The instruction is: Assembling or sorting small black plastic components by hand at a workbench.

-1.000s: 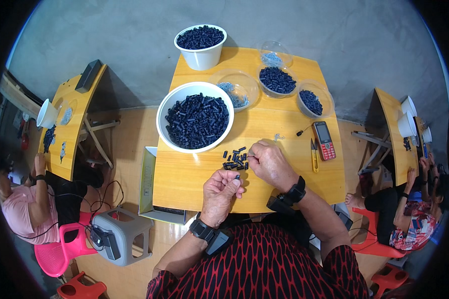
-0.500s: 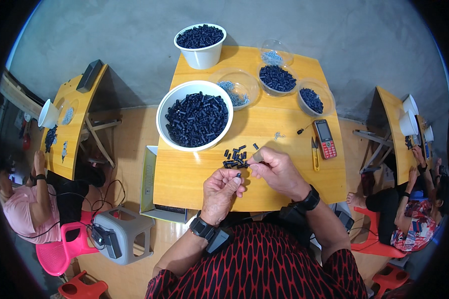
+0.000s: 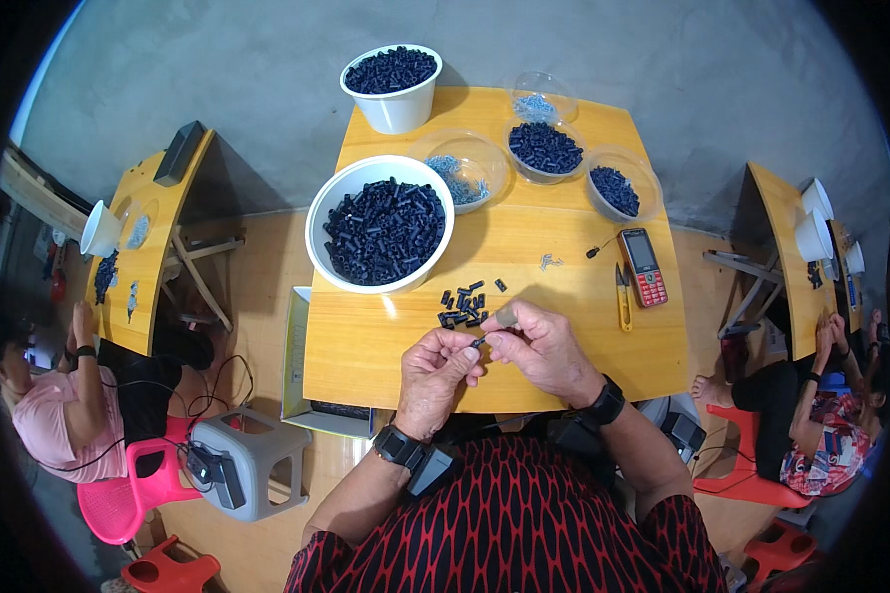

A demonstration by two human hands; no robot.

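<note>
Over the near edge of the table, my left hand (image 3: 433, 376) is closed in a pinch on a small black cylindrical part (image 3: 478, 343). My right hand (image 3: 552, 354) meets it from the other side, thumb and forefinger pressed together at the part's end; whatever is between those fingertips is too small to make out. A brownish cover (image 3: 507, 316) wraps a finger of the right hand. Just beyond both hands lies a loose pile of short black cylindrical parts (image 3: 460, 308). A few tiny silvery metal pieces (image 3: 549, 262) rest farther back.
Two white tubs of black parts, one near (image 3: 314, 222) and one far (image 3: 398, 111), stand at left. Clear bowls (image 3: 494, 158) hold metal pieces or black parts. A red-and-black phone (image 3: 645, 267) and yellow cutter (image 3: 624, 301) lie right. People sit at side tables.
My hands have come together, the right fingertips now meeting the black part held in the left. The whole view has shifted slightly.
</note>
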